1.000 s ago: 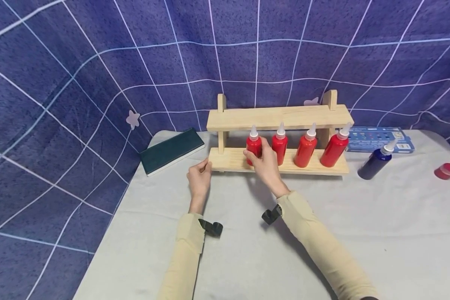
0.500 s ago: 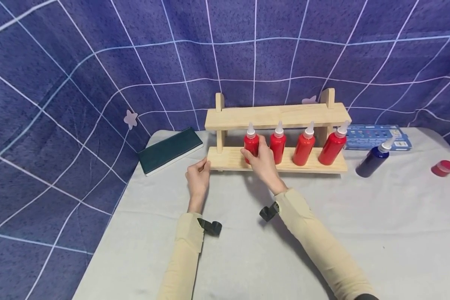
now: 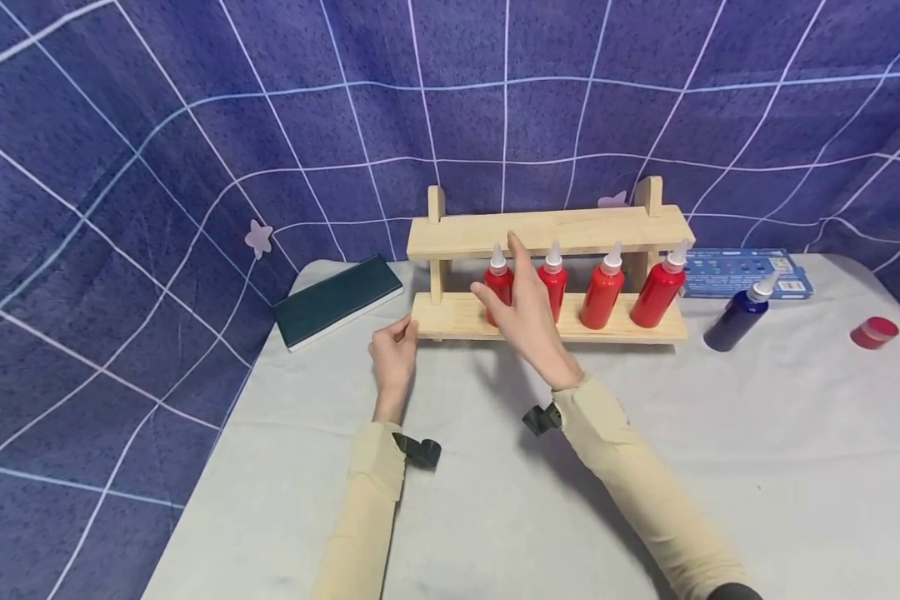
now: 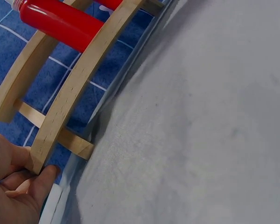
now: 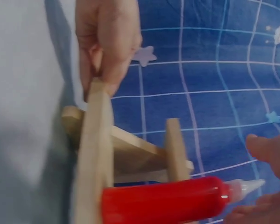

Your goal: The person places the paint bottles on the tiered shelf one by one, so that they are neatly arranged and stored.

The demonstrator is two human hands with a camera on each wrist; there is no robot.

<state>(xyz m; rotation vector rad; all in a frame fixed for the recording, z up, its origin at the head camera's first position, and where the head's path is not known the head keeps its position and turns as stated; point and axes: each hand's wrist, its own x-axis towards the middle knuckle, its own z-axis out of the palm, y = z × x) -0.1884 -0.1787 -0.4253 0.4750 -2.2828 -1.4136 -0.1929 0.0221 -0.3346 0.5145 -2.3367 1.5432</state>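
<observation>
A two-tier wooden rack point(image 3: 547, 233) stands at the back of the table. Several red squeeze bottles point(image 3: 602, 293) with white nozzle tips stand in a row on its lower shelf. My left hand point(image 3: 393, 357) pinches the left end of that shelf; in the left wrist view the thumb and fingers close on the board's end point(image 4: 41, 154). My right hand point(image 3: 527, 321) is in front of the leftmost red bottle point(image 3: 498, 287), thumb and forefinger spread apart. In the right wrist view, its fingers point(image 5: 270, 151) are off the bottle's body, near the nozzle.
A dark green box point(image 3: 339, 302) lies left of the rack. On the right are a dark blue bottle point(image 3: 737, 319), a flat blue box point(image 3: 746, 271) and a small red jar point(image 3: 874, 332). A blue gridded curtain point(image 3: 450, 108) hangs behind the table.
My right hand has let go of the leftmost red bottle, its fingers spreading and lifting slightly. My left hand keeps its pinch on the shelf end. The view has shifted slightly.
</observation>
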